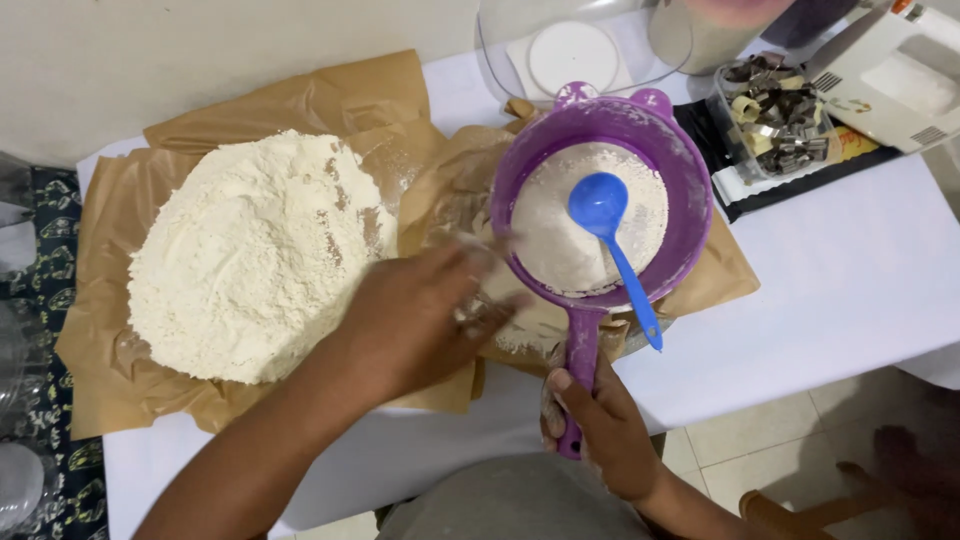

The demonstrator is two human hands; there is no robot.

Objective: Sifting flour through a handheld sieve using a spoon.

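Under my right hand [598,425], the handle of the purple sieve [600,200] sits clenched in my fingers, thumb on top. The sieve bowl lies beyond my knuckles, over brown paper [720,270], holding a layer of flour with a blue spoon [612,235] resting in it, its handle pointing back toward my wrist. My left hand [420,320] is open and grasps nothing; its floured fingertips blur against the sieve's near rim, so I judge it is tapping the side.

Note on technique: keep the sieve level and over the paper, tap lightly at the rim, hold the handle firmly so flour falls below rather than spills over the edge. The spoon could slide out if the sieve tilts.

Left of my left hand: a large flour mound [255,255] on more brown paper, close to my forearm, easily brushed. Beyond the sieve: a clear lid [570,50], a tray of metal cutters [780,115], a white hand mixer [895,80].
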